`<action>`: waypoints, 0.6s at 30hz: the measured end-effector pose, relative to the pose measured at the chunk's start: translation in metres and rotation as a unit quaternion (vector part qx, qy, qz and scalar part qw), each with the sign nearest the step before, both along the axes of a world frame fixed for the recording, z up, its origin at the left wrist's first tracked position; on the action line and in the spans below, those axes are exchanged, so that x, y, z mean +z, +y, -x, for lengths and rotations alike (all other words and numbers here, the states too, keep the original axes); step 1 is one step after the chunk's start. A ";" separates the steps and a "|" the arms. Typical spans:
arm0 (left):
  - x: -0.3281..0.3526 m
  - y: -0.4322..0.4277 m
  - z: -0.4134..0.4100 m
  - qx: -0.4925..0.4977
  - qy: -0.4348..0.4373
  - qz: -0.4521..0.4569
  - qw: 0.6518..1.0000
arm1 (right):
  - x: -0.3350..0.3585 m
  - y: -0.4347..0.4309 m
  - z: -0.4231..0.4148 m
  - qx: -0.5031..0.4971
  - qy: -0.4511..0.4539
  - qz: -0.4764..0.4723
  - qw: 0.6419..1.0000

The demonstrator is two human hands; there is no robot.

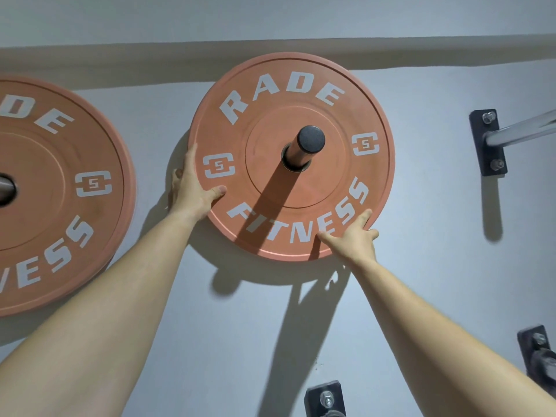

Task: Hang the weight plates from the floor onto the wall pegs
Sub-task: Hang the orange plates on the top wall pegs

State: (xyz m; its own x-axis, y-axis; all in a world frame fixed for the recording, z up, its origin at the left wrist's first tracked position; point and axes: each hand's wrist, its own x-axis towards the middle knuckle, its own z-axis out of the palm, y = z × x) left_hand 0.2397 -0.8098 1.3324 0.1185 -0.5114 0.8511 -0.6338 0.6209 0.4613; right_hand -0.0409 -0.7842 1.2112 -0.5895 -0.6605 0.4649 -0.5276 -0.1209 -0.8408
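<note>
An orange weight plate (301, 94) with white lettering hangs on a black-capped wall peg (310, 139) that passes through its centre hole. My left hand (192, 188) grips the plate's lower-left rim, thumb on the face and fingers behind the edge. My right hand (355, 236) holds the lower-right rim with the thumb and fingertips spread on the face. A second orange plate (60, 188) hangs on another peg (6, 188) at the far left, partly cut off.
A bare chrome peg on a black bracket (489, 142) sticks out of the grey wall at the right. Two more black brackets show low down, one at the bottom centre (325, 398) and one at the right edge (534, 347).
</note>
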 end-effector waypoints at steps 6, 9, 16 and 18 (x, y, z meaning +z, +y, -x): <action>0.005 0.005 -0.002 0.091 -0.058 0.031 0.994 | 0.027 0.013 -0.008 -0.155 0.100 0.007 0.983; 0.012 0.010 0.011 0.215 -0.173 0.102 0.956 | 0.061 0.017 -0.005 -0.136 0.233 0.046 0.962; 0.030 0.001 0.030 0.262 -0.307 0.069 0.912 | 0.084 0.009 -0.016 -0.044 0.276 0.023 0.960; 0.031 -0.001 0.030 0.261 -0.306 0.072 0.913 | 0.080 0.005 -0.016 -0.059 0.282 0.036 0.957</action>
State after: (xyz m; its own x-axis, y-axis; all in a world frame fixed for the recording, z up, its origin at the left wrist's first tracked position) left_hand 0.2095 -0.8108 1.3631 -0.2060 -0.3980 0.8940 -0.9723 0.1861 -0.1412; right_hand -0.0252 -0.7794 1.2910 -0.2996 -0.5590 0.7732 -0.9086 -0.0800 -0.4100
